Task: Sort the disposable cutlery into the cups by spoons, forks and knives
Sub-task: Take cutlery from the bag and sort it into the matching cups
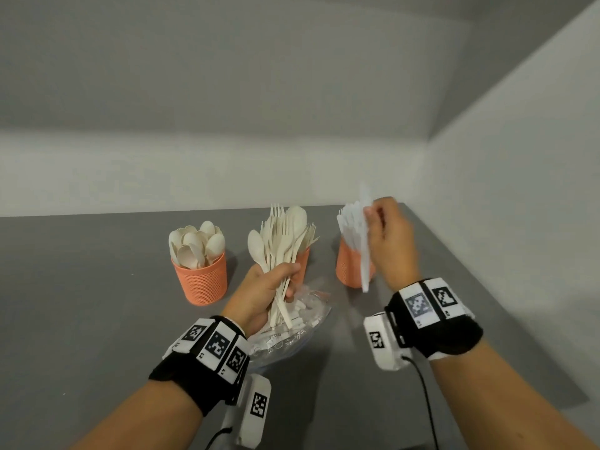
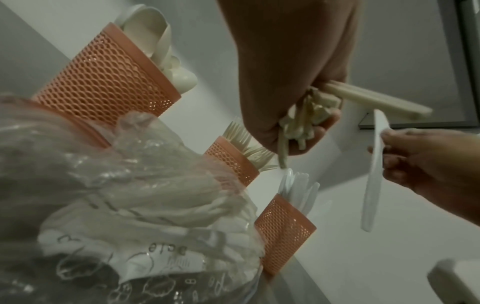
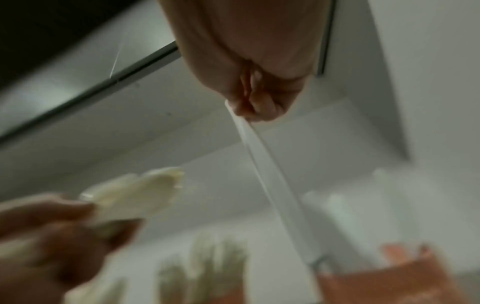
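Observation:
Three orange mesh cups stand in a row on the grey table. The left cup [image 1: 201,280] holds spoons, the middle cup [image 1: 303,258] forks, the right cup [image 1: 349,267] white knives. My left hand [image 1: 269,287] grips a bundle of cream forks and spoons [image 1: 282,241] upright in front of the middle cup. My right hand [image 1: 386,235] pinches one white knife [image 1: 366,241], which hangs vertically in front of the right cup. In the left wrist view the knife [image 2: 374,170] hangs from the right hand [image 2: 426,160]; in the blurred right wrist view the knife [image 3: 267,176] points down towards the right cup [image 3: 384,283].
A clear plastic bag [image 1: 292,332] with more white cutlery lies on the table under my left hand. White walls close the table at the back and on the right. Bare grey table [image 1: 81,303] stretches to the left.

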{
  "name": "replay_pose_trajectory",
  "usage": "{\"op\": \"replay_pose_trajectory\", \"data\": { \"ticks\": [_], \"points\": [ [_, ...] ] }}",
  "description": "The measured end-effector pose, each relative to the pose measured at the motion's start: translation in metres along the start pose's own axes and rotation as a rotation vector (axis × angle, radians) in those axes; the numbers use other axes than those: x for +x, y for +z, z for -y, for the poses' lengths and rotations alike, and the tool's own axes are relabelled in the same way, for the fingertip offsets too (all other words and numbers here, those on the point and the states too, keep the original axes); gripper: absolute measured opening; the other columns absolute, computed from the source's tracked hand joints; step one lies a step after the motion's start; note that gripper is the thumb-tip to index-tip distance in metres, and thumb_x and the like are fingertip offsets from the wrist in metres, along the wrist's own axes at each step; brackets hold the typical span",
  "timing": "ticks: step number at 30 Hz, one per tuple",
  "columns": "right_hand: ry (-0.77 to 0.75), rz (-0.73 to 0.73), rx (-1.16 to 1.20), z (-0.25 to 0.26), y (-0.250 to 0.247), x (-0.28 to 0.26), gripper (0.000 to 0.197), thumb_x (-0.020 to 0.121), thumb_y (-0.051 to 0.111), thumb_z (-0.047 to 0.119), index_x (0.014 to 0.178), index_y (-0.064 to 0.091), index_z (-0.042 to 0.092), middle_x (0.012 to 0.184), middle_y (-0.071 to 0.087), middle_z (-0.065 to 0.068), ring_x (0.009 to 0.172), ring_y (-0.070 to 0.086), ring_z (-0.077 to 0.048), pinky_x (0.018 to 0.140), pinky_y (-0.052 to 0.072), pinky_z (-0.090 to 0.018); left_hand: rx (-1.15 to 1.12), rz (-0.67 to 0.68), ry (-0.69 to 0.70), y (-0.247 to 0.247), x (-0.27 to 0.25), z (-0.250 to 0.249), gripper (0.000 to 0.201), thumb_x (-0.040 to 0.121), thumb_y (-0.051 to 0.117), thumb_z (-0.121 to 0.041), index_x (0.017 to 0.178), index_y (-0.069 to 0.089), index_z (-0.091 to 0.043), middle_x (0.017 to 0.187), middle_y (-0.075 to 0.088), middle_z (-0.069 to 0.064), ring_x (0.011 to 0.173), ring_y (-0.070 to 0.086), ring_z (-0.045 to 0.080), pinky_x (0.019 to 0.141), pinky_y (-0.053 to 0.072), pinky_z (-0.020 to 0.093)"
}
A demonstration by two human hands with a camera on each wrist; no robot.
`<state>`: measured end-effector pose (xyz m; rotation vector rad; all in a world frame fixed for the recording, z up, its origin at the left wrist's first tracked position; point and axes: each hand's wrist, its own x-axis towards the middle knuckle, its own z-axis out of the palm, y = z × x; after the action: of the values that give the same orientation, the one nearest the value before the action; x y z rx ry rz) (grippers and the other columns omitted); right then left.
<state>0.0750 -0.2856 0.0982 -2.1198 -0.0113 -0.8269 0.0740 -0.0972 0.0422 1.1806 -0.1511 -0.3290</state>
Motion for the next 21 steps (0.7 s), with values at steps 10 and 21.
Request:
{"op": "replay_pose_trajectory", "data": {
  "ticks": [10,21],
  "points": [
    [0.193,0.108,-0.35,-0.078,0.011,0.022,0.018,0.094,0.043,0.008,0.086,0.053,-0.004,0.092,0.062,-0.025,0.086,0.055,-0.036,0.067,0.036,-0.033,-0.154,0.164,-0.026,-0.001,0.001,-0.004,0.017,0.084,0.055,-0.008,0.085,0.07,-0.015,0.065,0.06,0.002,0.043,0.046,0.01,0.047,0.042,0.023],
    [-0.131,0.169,0.035,0.007,0.024,0.003,0.014,0.088,0.054,0.005,0.099,0.063,0.008,0.093,0.056,-0.001,0.078,0.054,0.0,0.076,0.039,-0.004,0.009,-0.026,0.042,-0.003,0.007,0.0,0.008,0.089,0.056,-0.013,0.088,0.06,-0.006,0.065,0.057,0.003,0.048,0.049,0.011,0.05,0.044,0.021]
  ]
}}
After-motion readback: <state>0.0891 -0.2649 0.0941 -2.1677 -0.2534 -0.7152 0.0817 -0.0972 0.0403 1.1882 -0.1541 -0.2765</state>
